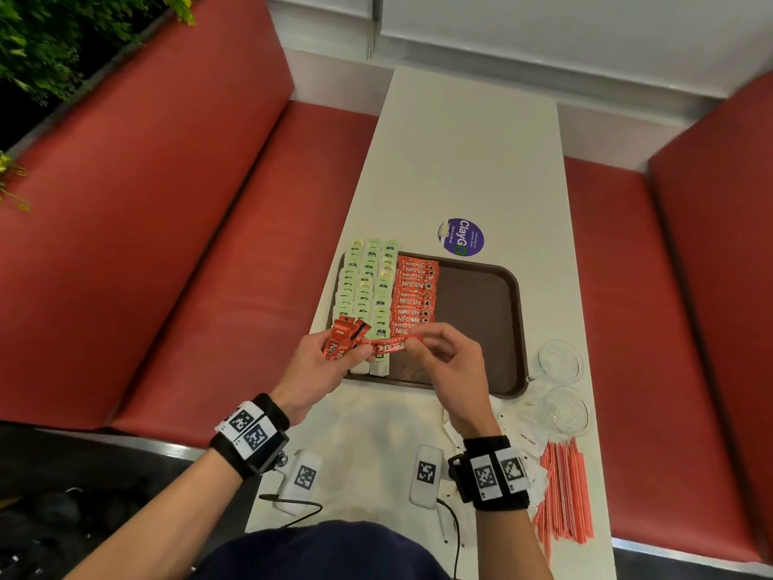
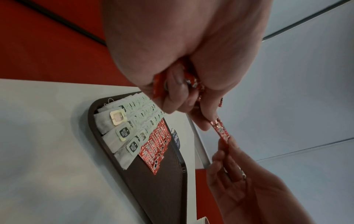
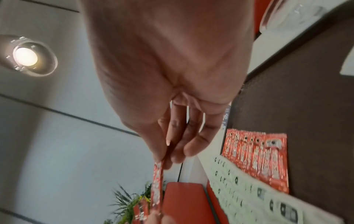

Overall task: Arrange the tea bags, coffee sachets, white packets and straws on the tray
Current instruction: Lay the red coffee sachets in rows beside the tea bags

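On the brown tray (image 1: 481,328) lie three columns of green tea bags (image 1: 368,286) and, to their right, one column of red coffee sachets (image 1: 414,295). Over the tray's near left corner my left hand (image 1: 355,353) grips a small bunch of red sachets (image 1: 341,343). My right hand (image 1: 412,341) pinches one end of a single sachet (image 1: 391,345); its other end is at my left fingers. The left wrist view shows that sachet (image 2: 220,128) stretched between both hands above the tea bags (image 2: 124,131). White packets (image 1: 518,429) and red straws (image 1: 564,491) lie on the table at the near right.
Two clear glass bowls (image 1: 560,362) (image 1: 566,410) stand right of the tray. A round purple sticker (image 1: 461,237) lies beyond it. Two white marker devices (image 1: 303,479) (image 1: 426,475) with cables sit at the near table edge. Red bench seats flank the narrow table.
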The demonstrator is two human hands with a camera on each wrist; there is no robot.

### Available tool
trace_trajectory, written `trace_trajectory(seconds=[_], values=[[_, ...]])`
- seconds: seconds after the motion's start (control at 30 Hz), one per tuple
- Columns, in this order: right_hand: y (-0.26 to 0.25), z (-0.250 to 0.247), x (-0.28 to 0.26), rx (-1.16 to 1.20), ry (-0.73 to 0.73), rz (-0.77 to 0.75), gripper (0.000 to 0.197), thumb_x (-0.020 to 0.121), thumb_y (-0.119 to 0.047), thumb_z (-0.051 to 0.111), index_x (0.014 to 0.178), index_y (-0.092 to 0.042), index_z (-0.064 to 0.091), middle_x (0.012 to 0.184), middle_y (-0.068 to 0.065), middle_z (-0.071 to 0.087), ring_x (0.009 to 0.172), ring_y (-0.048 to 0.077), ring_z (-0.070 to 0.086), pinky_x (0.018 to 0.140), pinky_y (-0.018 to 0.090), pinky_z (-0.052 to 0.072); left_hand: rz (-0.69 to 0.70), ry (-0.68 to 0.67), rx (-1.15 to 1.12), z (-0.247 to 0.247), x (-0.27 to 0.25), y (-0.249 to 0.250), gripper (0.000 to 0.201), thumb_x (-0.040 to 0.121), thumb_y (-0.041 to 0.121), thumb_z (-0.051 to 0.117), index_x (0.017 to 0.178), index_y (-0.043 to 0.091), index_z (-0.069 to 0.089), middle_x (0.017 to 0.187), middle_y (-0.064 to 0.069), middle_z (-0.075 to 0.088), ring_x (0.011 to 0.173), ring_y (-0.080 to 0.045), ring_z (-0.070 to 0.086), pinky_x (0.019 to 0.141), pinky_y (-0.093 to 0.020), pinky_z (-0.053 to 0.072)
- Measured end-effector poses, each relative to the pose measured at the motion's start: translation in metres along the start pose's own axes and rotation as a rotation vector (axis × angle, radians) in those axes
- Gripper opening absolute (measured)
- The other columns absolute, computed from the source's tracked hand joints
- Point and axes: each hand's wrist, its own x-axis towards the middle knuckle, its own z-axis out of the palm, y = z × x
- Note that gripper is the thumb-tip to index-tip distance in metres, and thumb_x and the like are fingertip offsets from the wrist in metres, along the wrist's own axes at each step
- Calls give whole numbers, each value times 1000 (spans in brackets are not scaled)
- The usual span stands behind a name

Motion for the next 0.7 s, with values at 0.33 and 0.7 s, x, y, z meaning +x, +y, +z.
trace_trajectory(seconds=[0.33,0.7], values=[[-11,0,13,-76,57,-66,27,90,-26,90,100,-14,68,94,2,82,93,20,80,94,55,61,17,-49,95,10,2,12,20,101,25,73,103,6,76,54,24,59,45,7,52,47,-8,38],[-11,2,6,-256,-207,-32,47,81,-26,97,104,-16,57,92,-2,83,84,17,81,79,35,67,52,54,36,16,12,12,20,93,32,84,109,20,83,105,5,83,101,-10,77,96,-37,56]])
